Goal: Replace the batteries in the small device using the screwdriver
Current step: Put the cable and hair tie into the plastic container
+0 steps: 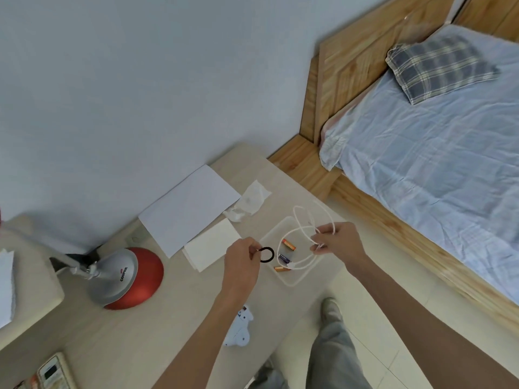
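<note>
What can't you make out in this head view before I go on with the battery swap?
1. Screwdriver: none shows anywhere in the head view.
2. White device: the left forearm covers part of it; its battery cover is unseen.
3. Batteries in the clear tray: too small to read labels.
4. Grey gadget, bottom left: cut off by the frame edge.

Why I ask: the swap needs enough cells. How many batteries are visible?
3, all in the clear tray: far orange battery, middle dark battery, near orange battery. The cable may hide others.
</note>
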A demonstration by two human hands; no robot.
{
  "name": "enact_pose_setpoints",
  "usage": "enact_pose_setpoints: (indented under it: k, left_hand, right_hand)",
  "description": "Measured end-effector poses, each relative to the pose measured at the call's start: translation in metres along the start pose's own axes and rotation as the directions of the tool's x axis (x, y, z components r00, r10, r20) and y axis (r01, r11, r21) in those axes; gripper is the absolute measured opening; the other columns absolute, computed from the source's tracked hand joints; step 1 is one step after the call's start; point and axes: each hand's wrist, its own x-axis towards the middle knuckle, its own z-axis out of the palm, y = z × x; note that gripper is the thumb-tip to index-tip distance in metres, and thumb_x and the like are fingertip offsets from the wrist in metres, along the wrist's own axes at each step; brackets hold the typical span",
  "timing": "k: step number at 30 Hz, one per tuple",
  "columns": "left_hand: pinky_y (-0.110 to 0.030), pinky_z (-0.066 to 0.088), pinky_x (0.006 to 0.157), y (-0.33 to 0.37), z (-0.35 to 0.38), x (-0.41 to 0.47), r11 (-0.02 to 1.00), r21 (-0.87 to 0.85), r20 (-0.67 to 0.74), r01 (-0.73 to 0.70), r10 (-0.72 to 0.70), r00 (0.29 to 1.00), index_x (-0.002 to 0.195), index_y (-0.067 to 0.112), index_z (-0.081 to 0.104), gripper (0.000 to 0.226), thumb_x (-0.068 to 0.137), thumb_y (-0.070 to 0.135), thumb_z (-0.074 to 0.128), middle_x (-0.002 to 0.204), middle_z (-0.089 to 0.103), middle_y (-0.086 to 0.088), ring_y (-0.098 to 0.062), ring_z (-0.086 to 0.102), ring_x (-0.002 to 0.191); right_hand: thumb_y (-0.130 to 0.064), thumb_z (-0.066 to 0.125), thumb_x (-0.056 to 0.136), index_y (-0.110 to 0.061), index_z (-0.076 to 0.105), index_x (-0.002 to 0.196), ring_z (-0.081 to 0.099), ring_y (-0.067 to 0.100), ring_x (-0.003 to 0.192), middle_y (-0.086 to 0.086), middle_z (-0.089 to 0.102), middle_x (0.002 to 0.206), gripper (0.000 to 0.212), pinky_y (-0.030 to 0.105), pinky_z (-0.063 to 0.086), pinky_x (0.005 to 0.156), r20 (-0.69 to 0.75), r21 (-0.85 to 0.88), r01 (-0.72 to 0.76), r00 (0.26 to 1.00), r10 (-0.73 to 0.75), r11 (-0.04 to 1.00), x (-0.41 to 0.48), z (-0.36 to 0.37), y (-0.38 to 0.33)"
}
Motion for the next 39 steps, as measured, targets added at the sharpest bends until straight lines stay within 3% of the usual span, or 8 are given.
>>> enact_pose_setpoints:
  k: [8, 13, 19, 23, 26, 30, 35, 39]
  left_hand:
    - [-0.040, 0.059, 0.082, 0.003, 0.051, 0.019, 0.988, -0.018, -0.064, 0.155, -0.156, 0.986, 0.091, 0.023, 0.075, 0.023, 0.090, 0.002, 0.065, 0.086, 0.072, 0.008, -0.015, 0.069, 0.086]
    - [-0.035, 0.056, 0.082, 0.007, 0.070, 0.023, 0.984, 0.001, -0.114, 0.179, -0.178, 0.977, 0.091, 0.025, 0.075, 0.023, 0.092, 0.004, 0.066, 0.088, 0.069, 0.007, -0.015, 0.068, 0.085]
    - [-0.028, 0.048, 0.081, 0.014, 0.075, 0.018, 0.979, 0.041, -0.110, 0.199, -0.194, 0.975, 0.094, 0.023, 0.077, 0.022, 0.098, 0.006, 0.064, 0.093, 0.066, 0.004, -0.016, 0.064, 0.087]
    - [-0.032, 0.050, 0.084, 0.014, 0.077, 0.013, 0.967, 0.085, -0.087, 0.239, -0.232, 0.969, 0.098, 0.019, 0.081, 0.019, 0.098, 0.008, 0.065, 0.097, 0.070, 0.001, -0.018, 0.063, 0.092]
    - [-0.036, 0.054, 0.092, 0.009, 0.076, 0.007, 0.953, 0.114, -0.088, 0.282, -0.273, 0.958, 0.106, 0.019, 0.081, 0.017, 0.099, 0.012, 0.068, 0.104, 0.075, 0.001, -0.020, 0.068, 0.101]
    - [-0.029, 0.049, 0.094, 0.006, 0.068, 0.000, 0.948, 0.143, -0.079, 0.283, -0.274, 0.958, 0.116, 0.019, 0.080, 0.019, 0.100, 0.016, 0.070, 0.111, 0.076, 0.002, -0.019, 0.069, 0.105]
    - [-0.031, 0.050, 0.087, 0.013, 0.058, -0.010, 0.964, 0.176, -0.093, 0.199, -0.185, 0.978, 0.111, 0.026, 0.080, 0.018, 0.102, 0.019, 0.066, 0.105, 0.071, 0.007, -0.017, 0.063, 0.100]
    - [-0.036, 0.055, 0.091, 0.013, 0.058, -0.018, 0.917, 0.397, -0.110, 0.044, 0.000, 0.994, 0.129, 0.017, 0.072, 0.027, 0.107, 0.028, 0.061, 0.128, 0.071, -0.001, -0.023, 0.060, 0.118]
  right_hand:
    - [-0.003, 0.079, 0.079, -0.006, 0.077, 0.092, 0.077, 0.018, 0.056, 0.011, 0.077, 0.071, 0.013, 0.038, 0.067, 0.071, 0.139, -0.429, 0.102, 0.989, -0.046, 0.897, 0.059, 0.028, 0.009]
    - [-0.011, 0.076, 0.073, -0.012, 0.075, 0.073, 0.072, 0.024, 0.061, 0.007, 0.071, 0.061, 0.002, 0.037, 0.060, 0.062, 0.344, -0.647, 0.325, 0.932, -0.117, 0.690, 0.079, 0.037, 0.013]
    - [-0.025, 0.071, 0.083, -0.020, 0.064, 0.071, 0.057, 0.022, 0.065, -0.002, 0.059, 0.066, 0.015, 0.030, 0.044, 0.061, 0.436, -0.760, 0.431, 0.893, -0.111, 0.487, 0.088, 0.041, 0.026]
    - [-0.026, 0.068, 0.082, -0.027, 0.049, 0.064, 0.049, 0.018, 0.058, -0.003, 0.049, 0.063, 0.025, 0.025, 0.033, 0.054, 0.457, -0.761, 0.435, 0.886, -0.077, 0.481, 0.087, 0.041, 0.024]
    - [-0.027, 0.070, 0.084, -0.026, 0.054, 0.070, 0.054, 0.019, 0.066, -0.003, 0.056, 0.069, 0.021, 0.022, 0.032, 0.053, 0.473, -0.745, 0.443, 0.878, -0.074, 0.499, 0.081, 0.035, 0.019]
    - [-0.023, 0.075, 0.086, -0.019, 0.069, 0.087, 0.064, 0.020, 0.082, -0.002, 0.067, 0.084, 0.007, 0.037, 0.054, 0.072, 0.488, -0.720, 0.481, 0.864, -0.128, 0.501, 0.066, 0.019, 0.008]
    - [-0.022, 0.077, 0.086, -0.028, 0.077, 0.106, 0.068, 0.016, 0.089, -0.007, 0.073, 0.099, 0.021, 0.039, 0.059, 0.082, 0.433, -0.710, 0.442, 0.888, -0.156, 0.548, 0.050, 0.001, 0.005]
    - [-0.028, 0.069, 0.096, -0.029, 0.069, 0.133, 0.063, 0.016, 0.113, -0.007, 0.071, 0.128, 0.037, 0.038, 0.053, 0.097, 0.412, -0.734, 0.436, 0.895, -0.170, 0.521, 0.039, -0.012, -0.001]
